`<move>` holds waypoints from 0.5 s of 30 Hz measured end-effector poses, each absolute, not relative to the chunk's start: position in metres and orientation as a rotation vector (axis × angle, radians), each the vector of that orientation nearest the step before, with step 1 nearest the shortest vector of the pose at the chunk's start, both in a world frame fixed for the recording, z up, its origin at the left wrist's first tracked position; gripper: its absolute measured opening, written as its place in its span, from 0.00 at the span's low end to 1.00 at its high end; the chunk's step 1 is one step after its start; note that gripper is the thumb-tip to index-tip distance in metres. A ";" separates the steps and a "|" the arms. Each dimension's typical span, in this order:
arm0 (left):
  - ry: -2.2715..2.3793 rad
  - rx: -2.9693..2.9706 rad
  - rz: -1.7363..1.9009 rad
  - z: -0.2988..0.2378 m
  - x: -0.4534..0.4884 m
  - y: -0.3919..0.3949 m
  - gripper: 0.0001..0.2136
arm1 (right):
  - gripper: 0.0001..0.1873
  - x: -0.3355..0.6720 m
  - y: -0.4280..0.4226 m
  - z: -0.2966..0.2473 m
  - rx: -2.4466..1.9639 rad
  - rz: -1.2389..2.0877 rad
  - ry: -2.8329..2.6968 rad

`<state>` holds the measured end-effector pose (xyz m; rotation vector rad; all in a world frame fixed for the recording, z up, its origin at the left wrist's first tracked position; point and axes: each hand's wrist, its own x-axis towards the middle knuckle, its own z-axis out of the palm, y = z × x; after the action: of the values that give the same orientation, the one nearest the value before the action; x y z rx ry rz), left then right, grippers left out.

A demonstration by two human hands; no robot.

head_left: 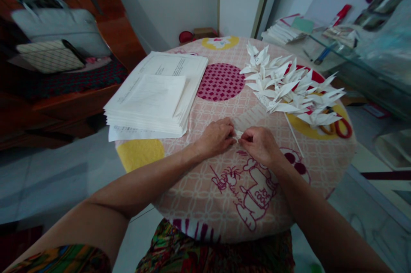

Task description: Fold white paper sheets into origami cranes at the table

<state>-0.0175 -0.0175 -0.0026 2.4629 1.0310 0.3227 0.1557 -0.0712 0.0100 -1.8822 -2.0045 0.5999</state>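
My left hand [220, 135] and my right hand [259, 143] meet over the middle of the round table, with fingers pinched on a small folded piece of white paper [238, 135]. Most of that paper is hidden by my fingers. Just beyond the hands, a heap of white origami shapes [285, 82] with pointed tips, like paper cranes, covers the table's right side. To the left lies a thick stack of printed paper sheets [135, 97], topped by a smaller pile of paper squares [160, 93].
Scissors [343, 129] with red and yellow handles lie partly under the heap. A patterned cloth [199, 196] covers the table. On the right stands a glass shelf [348, 61] with papers and pens. A wooden bench [109, 20] with bags is at the left.
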 end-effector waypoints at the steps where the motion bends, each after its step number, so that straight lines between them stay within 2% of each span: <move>1: 1.008 2.433 0.333 -0.002 -0.019 -0.016 0.02 | 0.07 0.156 -0.071 0.010 -1.883 0.606 -2.004; 15: 1.076 2.351 0.432 0.001 -0.024 -0.013 0.06 | 0.09 0.148 -0.072 0.013 -2.008 0.509 -2.030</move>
<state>-0.0241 -0.0135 0.0010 2.3511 1.0759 0.4324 0.1481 -0.0716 0.0133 -2.0084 -2.0304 0.5094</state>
